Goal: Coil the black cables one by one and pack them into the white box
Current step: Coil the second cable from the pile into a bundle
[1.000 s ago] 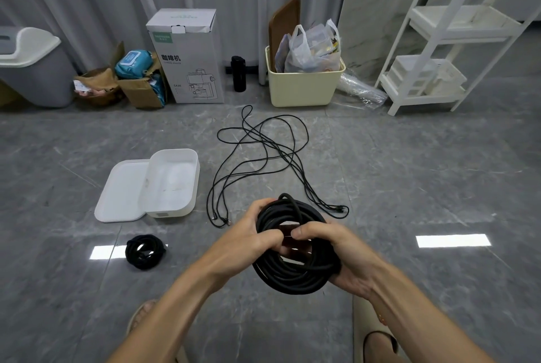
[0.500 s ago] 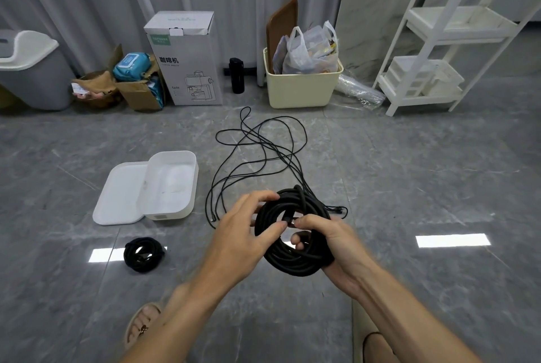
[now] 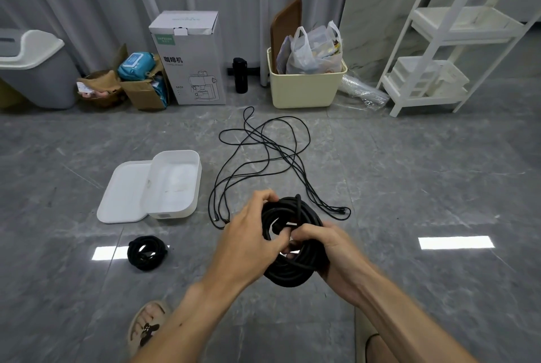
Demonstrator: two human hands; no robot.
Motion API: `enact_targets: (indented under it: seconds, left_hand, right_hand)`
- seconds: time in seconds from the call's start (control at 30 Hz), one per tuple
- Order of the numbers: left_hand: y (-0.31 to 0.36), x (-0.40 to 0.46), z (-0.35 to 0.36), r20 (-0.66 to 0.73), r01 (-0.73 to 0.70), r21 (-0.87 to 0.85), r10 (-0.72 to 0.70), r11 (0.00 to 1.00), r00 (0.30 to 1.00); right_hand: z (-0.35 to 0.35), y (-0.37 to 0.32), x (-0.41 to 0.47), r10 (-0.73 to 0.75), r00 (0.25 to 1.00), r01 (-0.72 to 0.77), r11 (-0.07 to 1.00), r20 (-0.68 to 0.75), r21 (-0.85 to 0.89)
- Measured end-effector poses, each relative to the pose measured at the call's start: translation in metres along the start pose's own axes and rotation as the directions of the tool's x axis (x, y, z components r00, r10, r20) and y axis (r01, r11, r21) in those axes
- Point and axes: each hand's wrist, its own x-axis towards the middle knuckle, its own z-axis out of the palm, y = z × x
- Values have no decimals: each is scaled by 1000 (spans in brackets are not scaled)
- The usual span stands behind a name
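Black coil: thick cable coil (image 3: 288,245) held in front of me above the floor, between both hands.
Left hand: my left hand (image 3: 251,238) curls over the coil's left rim, fingertips hooked on its top edge.
Right hand: my right hand (image 3: 328,248) grips the right side, fingers wrapped through the centre hole, pinching the strands together.
Change: 1 second ago my left hand was clamped on the left side; half a second ago its fingers were lifted and spread; now it has come down over the rim again. The coil has also moved up and away from me.
Meaning: I judge I am tucking the last turn, so this coil is nearly ready to pack.
Box: white box (image 3: 187,157) sits open on the floor to my left with nothing in it, beside its lid (image 3: 123,192).
Other cables: 1 small coil (image 3: 146,253) lies near the box; 1 thin cable (image 3: 263,157) is loose ahead, uncoiled.
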Motion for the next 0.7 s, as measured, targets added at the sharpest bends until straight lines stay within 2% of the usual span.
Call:
enact_targets:
  seconds: [0.13, 0.27, 0.4, 0.5, 0.7]
  left_hand:
    - [-1, -5, 10, 84, 36, -68, -30, 997, 996]
    - [1, -7, 19, 34, 83, -131, -79, 988, 996]
    - [3, -6, 21, -22, 55, -144, -59, 988, 998]
    - [3, -5, 21, -41, 37, -156, -44, 987, 998]
    - [2, -3, 16, -57, -59, -195, 48, 979, 997]
  right_hand:
    - [9, 3, -2, -2, 997, -4, 997, -78, -78]
    - [17, 8, -4, -121, 968, 88, 985, -221, -151]
    - [19, 9, -6, -244, 924, 191, 962, -296, -197]
    - [15, 7, -5, -226, 933, 180, 967, -280, -181]
    - [7, -1, -8, -122, 985, 119, 992, -122, -34]
